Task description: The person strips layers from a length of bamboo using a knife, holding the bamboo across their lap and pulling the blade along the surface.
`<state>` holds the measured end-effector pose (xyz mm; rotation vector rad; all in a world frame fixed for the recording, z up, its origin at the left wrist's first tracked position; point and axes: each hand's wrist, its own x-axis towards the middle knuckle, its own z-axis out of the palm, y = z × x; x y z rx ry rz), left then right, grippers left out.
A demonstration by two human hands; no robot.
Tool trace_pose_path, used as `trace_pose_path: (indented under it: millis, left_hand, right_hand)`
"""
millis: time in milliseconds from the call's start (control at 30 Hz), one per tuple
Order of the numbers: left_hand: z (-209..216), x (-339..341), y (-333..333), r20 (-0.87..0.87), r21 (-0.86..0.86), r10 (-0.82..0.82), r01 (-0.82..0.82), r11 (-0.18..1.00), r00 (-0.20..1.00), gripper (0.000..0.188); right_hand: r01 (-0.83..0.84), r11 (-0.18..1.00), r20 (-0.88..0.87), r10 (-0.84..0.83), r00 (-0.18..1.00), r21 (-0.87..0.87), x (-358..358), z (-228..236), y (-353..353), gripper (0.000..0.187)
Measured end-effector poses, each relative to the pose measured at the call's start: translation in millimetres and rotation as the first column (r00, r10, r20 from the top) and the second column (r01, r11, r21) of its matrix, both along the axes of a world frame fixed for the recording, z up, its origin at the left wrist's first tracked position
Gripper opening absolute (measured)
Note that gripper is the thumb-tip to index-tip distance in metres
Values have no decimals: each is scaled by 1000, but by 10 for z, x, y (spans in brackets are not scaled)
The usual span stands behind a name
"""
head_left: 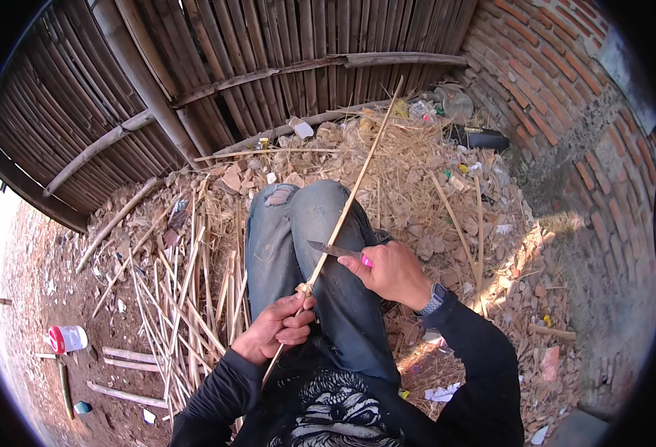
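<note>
Pinching a long pale strip [356, 177] in the left hand [279, 325], lower centre of frame — slanting up across the jeans [268, 238] toward upper centre. Gripping a knife [339, 252] in the right hand [396, 277], right of centre — laying its blade [331, 249] across the strip.

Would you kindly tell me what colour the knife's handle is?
The knife handle is bright pink where it shows, seen in the head view.

Lt-brn stick [349, 195], pink knife hndl [367, 261].
</note>
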<state>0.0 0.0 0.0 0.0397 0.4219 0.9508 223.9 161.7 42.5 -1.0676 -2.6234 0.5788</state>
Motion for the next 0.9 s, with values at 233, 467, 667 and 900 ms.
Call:
trace_pose_path:
  millis: [233, 467, 667, 900]
  left_hand:
    - [81, -125, -324, -42, -50, -37, 35, 998, 998, 24]
    - [-255, -393, -820, 116, -42, -70, 75, 996, 991, 26]
    - [-140, -158, -407, 26, 35, 1, -2, 999, 1000, 29]
    - [-66, -1, -343, -187, 36, 14, -7, 999, 982, 35]
  right_hand:
    - [470, 870, -14, -473, 881, 151, 504, -99, 1259, 76]
    - [571, 821, -271, -550, 790, 1, 948, -110, 1693, 73]
    - [-43, 999, -99, 42, 994, -13, 98, 200, -50, 59]
    - [-24, 996, 43, 20, 999, 85, -14, 119, -246, 62]
